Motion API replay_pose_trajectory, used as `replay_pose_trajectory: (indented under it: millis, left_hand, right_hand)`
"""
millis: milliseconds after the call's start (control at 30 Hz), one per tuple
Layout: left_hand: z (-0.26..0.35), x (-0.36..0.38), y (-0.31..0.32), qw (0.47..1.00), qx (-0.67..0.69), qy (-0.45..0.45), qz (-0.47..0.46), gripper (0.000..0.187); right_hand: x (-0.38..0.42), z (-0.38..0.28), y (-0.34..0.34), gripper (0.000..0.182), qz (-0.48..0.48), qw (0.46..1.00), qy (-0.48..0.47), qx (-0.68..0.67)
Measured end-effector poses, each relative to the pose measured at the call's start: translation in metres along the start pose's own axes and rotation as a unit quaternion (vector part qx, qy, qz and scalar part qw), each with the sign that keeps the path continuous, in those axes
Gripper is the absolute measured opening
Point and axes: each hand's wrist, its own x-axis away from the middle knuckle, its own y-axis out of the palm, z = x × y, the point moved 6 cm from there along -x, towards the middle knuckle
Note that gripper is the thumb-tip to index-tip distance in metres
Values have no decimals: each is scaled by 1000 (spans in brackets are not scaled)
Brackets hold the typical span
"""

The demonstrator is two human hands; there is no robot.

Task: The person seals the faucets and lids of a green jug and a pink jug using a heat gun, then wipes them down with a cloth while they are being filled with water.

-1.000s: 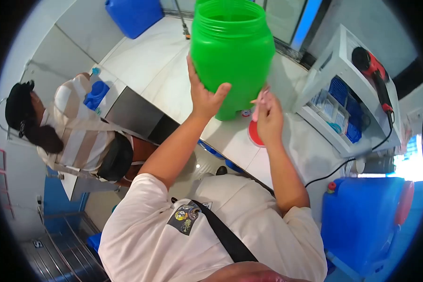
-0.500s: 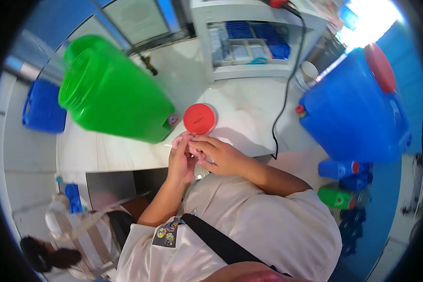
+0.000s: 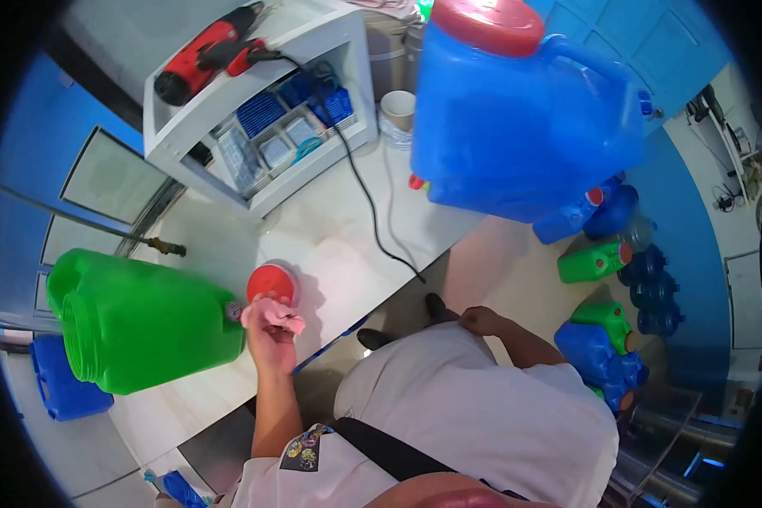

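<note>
My left hand (image 3: 273, 345) is closed round a crumpled pink cloth (image 3: 281, 317), held up over the counter edge. Just beyond it is a round red lid (image 3: 273, 283) on the white counter (image 3: 330, 245). A large green jug (image 3: 152, 322) lies to the left of this hand, its wide mouth facing left and a small capped spout near the cloth. My right hand (image 3: 480, 321) hangs low at my side, beside my shirt, with its fingers curled; whether anything is inside them is hidden.
A big blue jug (image 3: 525, 127) with a red cap stands at the counter's right. A white shelf (image 3: 313, 169) holds trays, with a red heat gun (image 3: 203, 59) on top and its black cord (image 3: 366, 188) trailing over the counter. Blue and green containers (image 3: 594, 262) sit on the floor.
The view has turned right. My hands, which were together at the pink cloth, are now apart: the left keeps the cloth, while the right has dropped away to my side.
</note>
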Motion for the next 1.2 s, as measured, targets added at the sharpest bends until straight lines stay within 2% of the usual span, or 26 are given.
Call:
replay_pose_trajectory:
  millis: [33,67,133,200,233,267,367,500,567,667,767,867,900,967,1033,1067,1100,1133,1167,1200]
  left_hand:
    - [-3,-2,-2,1000,5,2,22,36]
    - [-6,-1,4,1000,6,2,19,36]
    - [-10,7,14,999,17,19,42,34]
    - [-20,14,26,999,5,34,38,33]
    - [-25,17,35,999,19,32,31,32]
    - [-32,21,43,999,35,29,24,32]
    - [-56,35,70,999,27,31,16,33]
    - [-83,54,95,997,41,40,51,37]
    - [-94,62,101,996,54,41,49,39]
    - [-104,70,106,995,56,62,59,38]
    - [-110,80,115,992,53,74,86,32]
    - [-114,85,115,991,55,82,93,33]
    - [-115,84,113,990,58,87,98,33]
    - [-116,84,109,989,50,95,98,36]
    - [-114,83,107,986,52,100,120,35]
    - [-113,85,105,983,54,104,139,34]
    - [-112,85,101,983,40,107,147,35]
    - [-114,83,90,990,19,66,123,37]
    - [-107,91,105,977,-5,113,181,37]
    - [-109,87,100,974,11,117,196,33]
  right_hand:
    - [-16,56,20,33,-49,984,-31,166]
    - [-32,115,34,37,-96,938,-61,328]
    - [-13,209,10,45,-83,957,189,203]
    - [-10,238,-55,50,-127,939,257,189]
    - [-20,256,-88,50,-87,946,267,163]
    - [-12,236,-140,47,-16,938,300,173]
    - [-21,222,-246,37,139,945,250,156]
    - [-28,201,-296,40,170,955,205,130]
    - [-31,199,-297,44,109,959,224,133]
    - [-43,211,-304,45,79,963,209,153]
    - [-58,230,-317,42,102,963,195,154]
    - [-55,211,-323,37,72,959,199,190]
    - [-70,227,-314,37,69,959,193,195]
    - [-117,276,-259,36,-83,914,100,386]
    - [-122,276,-200,38,-219,937,78,260]
    - [-145,283,-154,42,-207,914,-164,310]
    - [-129,232,-140,46,-303,874,-104,366]
    - [-111,170,-136,43,-299,872,-124,368]
    - [-82,87,-138,40,-294,869,-145,371]
    - [-74,44,-137,41,-266,920,-167,236]
